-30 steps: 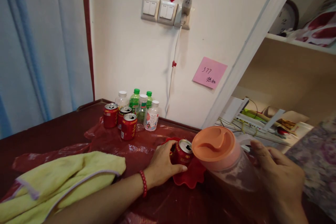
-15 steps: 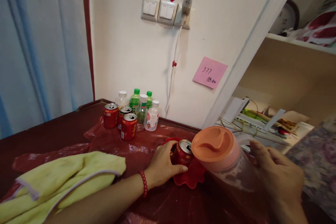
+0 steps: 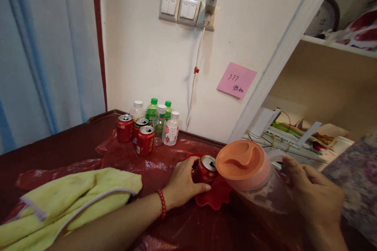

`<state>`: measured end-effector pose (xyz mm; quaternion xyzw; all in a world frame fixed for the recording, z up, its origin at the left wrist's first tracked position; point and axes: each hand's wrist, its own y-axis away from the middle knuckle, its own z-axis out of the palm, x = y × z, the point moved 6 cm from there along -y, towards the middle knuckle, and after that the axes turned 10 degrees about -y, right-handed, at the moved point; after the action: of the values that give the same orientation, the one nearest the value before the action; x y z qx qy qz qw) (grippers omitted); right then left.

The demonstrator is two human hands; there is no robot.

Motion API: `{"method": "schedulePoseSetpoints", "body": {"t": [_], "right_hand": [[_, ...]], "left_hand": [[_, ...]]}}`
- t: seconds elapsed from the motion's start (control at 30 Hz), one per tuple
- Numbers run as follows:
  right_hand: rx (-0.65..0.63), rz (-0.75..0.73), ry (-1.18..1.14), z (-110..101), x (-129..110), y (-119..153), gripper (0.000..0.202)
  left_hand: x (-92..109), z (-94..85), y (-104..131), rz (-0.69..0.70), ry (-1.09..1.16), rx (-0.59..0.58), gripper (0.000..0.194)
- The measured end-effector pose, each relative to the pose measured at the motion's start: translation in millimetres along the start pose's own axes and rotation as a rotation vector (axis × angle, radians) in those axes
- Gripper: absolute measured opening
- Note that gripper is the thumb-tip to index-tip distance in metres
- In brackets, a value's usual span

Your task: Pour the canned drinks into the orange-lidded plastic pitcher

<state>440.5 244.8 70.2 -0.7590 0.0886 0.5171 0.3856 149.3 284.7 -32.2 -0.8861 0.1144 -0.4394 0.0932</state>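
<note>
My left hand (image 3: 185,182), with a red bead bracelet at the wrist, is wrapped round a red drink can (image 3: 206,169). The can's silver top shows an opening, and it stands over a red wavy-edged dish (image 3: 216,198). On the right, my right hand (image 3: 316,200) grips the handle of a clear pitcher (image 3: 273,200) with an orange lid (image 3: 241,160). The pitcher is tilted toward the can, its lid edge close beside the can's top. Brownish liquid seems to be inside. Whether any liquid flows, I cannot tell.
Three red cans (image 3: 145,141) stand at the back left, before several bottles (image 3: 171,129) with white or green caps. A yellow cloth (image 3: 85,192) lies at the front left on red plastic sheeting (image 3: 118,160). A white cord (image 3: 193,98) hangs down the wall; shelves (image 3: 338,43) are at right.
The view has shifted very slightly. Both hands keep their hold on the can and the pitcher, with hardly any visible movement.
</note>
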Motion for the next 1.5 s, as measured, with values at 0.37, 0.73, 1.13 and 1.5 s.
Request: {"method": "schedulePoseSetpoints", "body": {"t": [0.37, 0.73, 1.13, 1.5], "right_hand": [[0.020, 0.033, 0.020, 1.1, -3.1, 2.5, 0.052], [0.014, 0.014, 0.030, 0.5, 0.4, -0.3, 0.055], [0.024, 0.023, -0.009, -0.5, 8.5, -2.4, 0.056], [0.026, -0.001, -0.013, -0.4, 11.6, -4.4, 0.056]], "left_hand": [[-2.6, 2.4, 0.3, 0.004, -0.026, -0.007, 0.074], [-2.6, 1.7, 0.3, 0.001, -0.025, -0.002, 0.074], [-4.1, 3.3, 0.2, 0.013, -0.015, 0.005, 0.074], [-4.1, 2.3, -0.3, 0.018, -0.008, 0.017, 0.075]]}}
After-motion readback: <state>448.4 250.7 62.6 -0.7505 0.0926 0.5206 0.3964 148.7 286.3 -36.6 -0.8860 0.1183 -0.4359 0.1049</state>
